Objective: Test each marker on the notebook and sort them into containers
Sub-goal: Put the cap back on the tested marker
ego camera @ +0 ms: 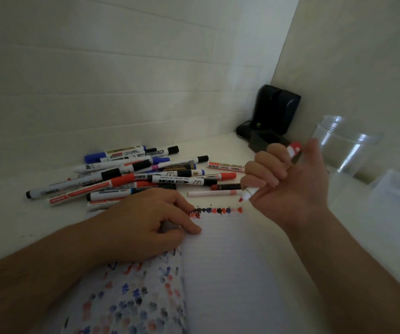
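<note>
Red marker (pixel 249 194) gripped in the right hand (pixel 288 182), tip above the notebook (pixel 230 261). Left hand (pixel 146 225) rests flat there, hiding part of the marker pile (pixel 131 174); clear cups (pixel 346 145) blur at the desk's right edge.

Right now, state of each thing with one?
red marker: uncapped, tip just above page
right hand: grips red marker
left hand: rests on notebook
notebook: open, test marks along top
clear cup: upright, looks empty
marker pile: lying on table, mostly capped

You are sitting at a white desk (pixel 13 213) pushed into a corner of plain pale walls (pixel 97 68), a home or office study nook. A heap of whiteboard markers (pixel 126 174), an open lined notebook (pixel 230 261) and a black device with a cable (pixel 276 112) in the corner show it.
</note>
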Demonstrator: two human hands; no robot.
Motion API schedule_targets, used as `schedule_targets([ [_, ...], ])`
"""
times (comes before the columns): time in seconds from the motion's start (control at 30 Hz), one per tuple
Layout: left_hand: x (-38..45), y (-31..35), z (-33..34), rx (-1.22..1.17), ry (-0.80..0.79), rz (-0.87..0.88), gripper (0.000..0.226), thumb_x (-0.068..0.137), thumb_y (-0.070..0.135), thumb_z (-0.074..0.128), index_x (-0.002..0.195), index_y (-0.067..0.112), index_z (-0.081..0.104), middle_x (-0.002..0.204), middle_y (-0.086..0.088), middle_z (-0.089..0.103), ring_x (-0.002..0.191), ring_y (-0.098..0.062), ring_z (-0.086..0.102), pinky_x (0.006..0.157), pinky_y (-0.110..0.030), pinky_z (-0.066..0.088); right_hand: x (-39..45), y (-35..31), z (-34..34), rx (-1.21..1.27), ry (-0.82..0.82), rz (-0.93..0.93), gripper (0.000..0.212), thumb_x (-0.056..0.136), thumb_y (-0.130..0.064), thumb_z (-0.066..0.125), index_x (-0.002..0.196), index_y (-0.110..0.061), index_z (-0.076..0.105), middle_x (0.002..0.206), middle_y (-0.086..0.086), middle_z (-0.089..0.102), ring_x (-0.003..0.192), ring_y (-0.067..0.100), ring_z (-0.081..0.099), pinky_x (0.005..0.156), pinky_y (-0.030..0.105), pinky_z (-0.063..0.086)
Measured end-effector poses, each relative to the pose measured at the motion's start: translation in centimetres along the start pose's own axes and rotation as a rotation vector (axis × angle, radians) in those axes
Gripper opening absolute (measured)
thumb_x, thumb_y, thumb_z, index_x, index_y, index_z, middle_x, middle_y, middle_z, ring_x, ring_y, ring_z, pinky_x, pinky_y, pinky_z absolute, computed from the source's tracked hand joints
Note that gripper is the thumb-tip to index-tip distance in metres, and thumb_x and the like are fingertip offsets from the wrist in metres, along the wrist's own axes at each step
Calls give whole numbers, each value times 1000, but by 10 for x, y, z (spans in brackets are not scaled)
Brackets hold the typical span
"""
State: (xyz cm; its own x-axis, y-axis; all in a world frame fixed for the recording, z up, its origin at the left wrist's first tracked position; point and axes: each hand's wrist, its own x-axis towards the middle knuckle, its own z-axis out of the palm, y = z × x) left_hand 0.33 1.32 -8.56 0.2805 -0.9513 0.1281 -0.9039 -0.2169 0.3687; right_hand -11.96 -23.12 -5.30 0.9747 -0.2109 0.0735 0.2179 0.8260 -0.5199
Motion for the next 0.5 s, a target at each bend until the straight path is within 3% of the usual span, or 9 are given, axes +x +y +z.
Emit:
schedule_targets([
  [0.1, 0, -1, 1, -1, 0, -2, 30, 94, 46, 55, 117, 62, 64, 131, 40, 45, 123, 17, 35, 98, -10, 32, -1, -3, -6, 18, -21, -2, 64, 97, -64, 26, 50, -21, 34, 46, -5, 24, 45, 11, 18, 51, 26, 18],
  [0.27, -1, -2, 2, 10, 1, 4, 32, 95, 43, 57, 116, 66, 62, 130, 43, 43, 125, 18, 33, 97, -9, 32, -2, -4, -1, 17, 85, -72, 54, 96, -49, 26, 48, -23, 28, 44, -6, 18, 43, 11, 12, 50, 22, 14],
  [0.33, 0, -2, 3, 10, 7, 7, 33, 95, 43, 57, 116, 67, 61, 130, 43, 43, 125, 17, 34, 98, -10, 33, -1, -2, 1, 6, 136, -73, 55, 95, -54, 30, 49, -23, 25, 44, -6, 17, 43, 11, 11, 51, 22, 11],
  [0.5, 1, -2, 4, 2, 16, 14, 31, 95, 41, 59, 116, 64, 64, 130, 41, 45, 123, 17, 36, 97, -10, 34, 1, 1, 0, -63, 136, -9, 73, 82, -90, 34, 55, -23, 28, 48, -7, 20, 47, 10, 13, 54, 26, 12],
])
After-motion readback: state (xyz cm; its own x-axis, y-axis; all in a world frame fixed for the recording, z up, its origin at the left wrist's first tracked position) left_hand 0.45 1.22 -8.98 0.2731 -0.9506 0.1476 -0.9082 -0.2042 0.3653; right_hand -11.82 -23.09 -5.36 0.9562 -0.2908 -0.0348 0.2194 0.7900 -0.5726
